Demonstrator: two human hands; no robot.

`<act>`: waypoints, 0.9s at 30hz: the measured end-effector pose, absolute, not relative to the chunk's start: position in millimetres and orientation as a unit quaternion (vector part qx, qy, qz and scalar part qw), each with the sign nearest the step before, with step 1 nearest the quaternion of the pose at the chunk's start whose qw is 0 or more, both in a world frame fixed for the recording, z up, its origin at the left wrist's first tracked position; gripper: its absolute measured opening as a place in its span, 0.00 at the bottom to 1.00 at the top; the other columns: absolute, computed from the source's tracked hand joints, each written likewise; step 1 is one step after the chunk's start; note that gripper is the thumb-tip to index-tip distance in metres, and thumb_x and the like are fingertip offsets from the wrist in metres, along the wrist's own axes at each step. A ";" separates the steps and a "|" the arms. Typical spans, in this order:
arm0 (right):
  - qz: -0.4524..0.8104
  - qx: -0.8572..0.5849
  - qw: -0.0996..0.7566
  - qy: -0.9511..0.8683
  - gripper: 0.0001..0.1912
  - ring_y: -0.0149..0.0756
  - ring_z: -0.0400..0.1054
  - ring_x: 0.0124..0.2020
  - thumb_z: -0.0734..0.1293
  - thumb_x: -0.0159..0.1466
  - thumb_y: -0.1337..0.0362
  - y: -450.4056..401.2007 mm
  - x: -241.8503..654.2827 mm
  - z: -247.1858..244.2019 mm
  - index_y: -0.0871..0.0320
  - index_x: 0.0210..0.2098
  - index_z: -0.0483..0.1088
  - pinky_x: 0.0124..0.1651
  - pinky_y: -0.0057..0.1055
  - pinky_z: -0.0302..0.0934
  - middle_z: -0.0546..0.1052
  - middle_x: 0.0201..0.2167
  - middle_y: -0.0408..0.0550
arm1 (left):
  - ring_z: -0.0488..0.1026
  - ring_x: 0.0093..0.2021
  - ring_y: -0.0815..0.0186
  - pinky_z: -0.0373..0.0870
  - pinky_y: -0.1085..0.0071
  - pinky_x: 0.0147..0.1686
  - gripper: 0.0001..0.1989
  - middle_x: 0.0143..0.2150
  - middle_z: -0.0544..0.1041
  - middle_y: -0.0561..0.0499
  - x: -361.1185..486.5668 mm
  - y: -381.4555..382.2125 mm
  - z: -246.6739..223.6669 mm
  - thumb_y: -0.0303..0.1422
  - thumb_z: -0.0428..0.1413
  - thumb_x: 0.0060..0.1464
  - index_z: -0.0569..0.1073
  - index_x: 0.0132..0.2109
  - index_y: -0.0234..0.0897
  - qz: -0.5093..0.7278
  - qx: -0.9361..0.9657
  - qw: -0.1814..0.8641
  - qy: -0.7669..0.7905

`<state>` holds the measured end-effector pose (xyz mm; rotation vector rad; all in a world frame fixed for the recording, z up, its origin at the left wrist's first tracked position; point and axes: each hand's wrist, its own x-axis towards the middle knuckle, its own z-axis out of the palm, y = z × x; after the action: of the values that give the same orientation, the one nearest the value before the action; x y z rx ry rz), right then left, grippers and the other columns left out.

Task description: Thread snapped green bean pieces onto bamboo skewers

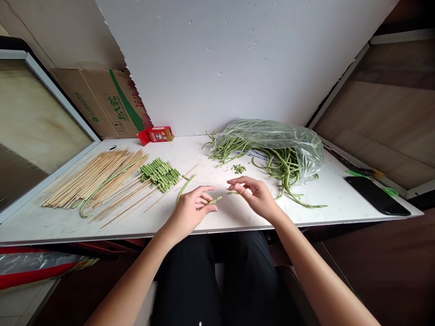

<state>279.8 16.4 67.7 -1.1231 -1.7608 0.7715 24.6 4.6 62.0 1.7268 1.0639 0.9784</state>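
Observation:
My left hand point(194, 209) is closed around a short piece of green long bean point(215, 200), whose tip points right. Across a small gap, my right hand point(255, 195) has its thumb and fingers drawn together, and another bean piece point(233, 193) pokes out under the fingertips. Left of my left hand, a longer bean point(185, 186) lies on the table. Beyond it is a pile of cut bean pieces point(159, 174) threaded in rows on bamboo skewers point(134, 199). Small bean ends point(239, 169) form a little heap behind my right hand.
Many bare skewers point(91, 176) lie at the left with one long bean point(102, 185) across them. Whole long beans point(287, 165) spill from a clear plastic bag point(272, 131) at the back right. A red box point(158, 134), a black phone point(375, 194) and scissors point(356, 166) are also on the white table point(68, 226).

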 end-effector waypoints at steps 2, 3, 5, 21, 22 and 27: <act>0.315 -0.408 0.417 -0.748 0.20 0.46 0.77 0.48 0.73 0.68 0.46 8.4 270.8 73.1 0.51 0.52 0.81 0.44 0.38 0.68 0.85 0.46 0.52 | 0.83 0.41 0.62 0.85 0.63 0.46 0.26 0.42 0.82 0.47 25.8 2.2 63.5 0.33 0.70 0.56 0.77 0.60 0.40 0.390 0.693 0.435 0.421; 0.309 -0.394 0.409 -0.763 0.20 0.47 0.76 0.49 0.75 0.67 0.47 5.2 266.5 74.4 0.50 0.52 0.81 0.43 0.38 0.68 0.84 0.46 0.52 | 0.83 0.41 0.62 0.85 0.62 0.46 0.26 0.42 0.81 0.47 26.4 1.0 64.1 0.33 0.70 0.56 0.77 0.61 0.40 0.391 0.694 0.439 0.416; 0.289 -0.377 0.401 -0.783 0.17 0.47 0.75 0.49 0.75 0.67 0.48 0.9 259.2 74.7 0.49 0.51 0.82 0.43 0.39 0.69 0.84 0.45 0.53 | 0.83 0.42 0.62 0.85 0.62 0.47 0.27 0.43 0.81 0.47 27.2 -0.9 64.7 0.33 0.70 0.56 0.76 0.62 0.40 0.392 0.694 0.449 0.404; 0.236 -0.375 0.407 -0.798 0.08 0.46 0.72 0.44 0.70 0.73 0.56 -0.7 254.2 74.4 0.50 0.44 0.81 0.46 0.43 0.67 0.82 0.38 0.51 | 0.79 0.33 0.67 0.77 0.72 0.34 0.08 0.39 0.82 0.48 27.0 -3.4 72.7 0.36 0.62 0.65 0.83 0.45 0.37 0.394 0.756 0.352 0.386; 0.234 -0.376 0.406 -0.800 0.07 0.46 0.72 0.44 0.70 0.73 0.57 -1.4 252.8 74.0 0.50 0.43 0.81 0.47 0.43 0.67 0.82 0.38 0.51 | 0.78 0.34 0.67 0.76 0.72 0.34 0.08 0.38 0.82 0.48 27.1 -3.8 72.8 0.36 0.62 0.65 0.83 0.44 0.37 0.392 0.759 0.346 0.387; 0.224 -0.380 0.404 -0.801 0.07 0.46 0.70 0.44 0.67 0.74 0.64 -1.3 250.4 70.9 0.52 0.40 0.78 0.47 0.42 0.65 0.80 0.36 0.50 | 0.72 0.34 0.67 0.70 0.70 0.34 0.08 0.37 0.80 0.49 26.8 -5.7 72.7 0.35 0.61 0.67 0.84 0.44 0.38 0.369 0.787 0.308 0.387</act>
<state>250.4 -1.3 70.9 -0.9598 -2.0225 0.5648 26.8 -5.7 72.7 2.0799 1.0223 0.9754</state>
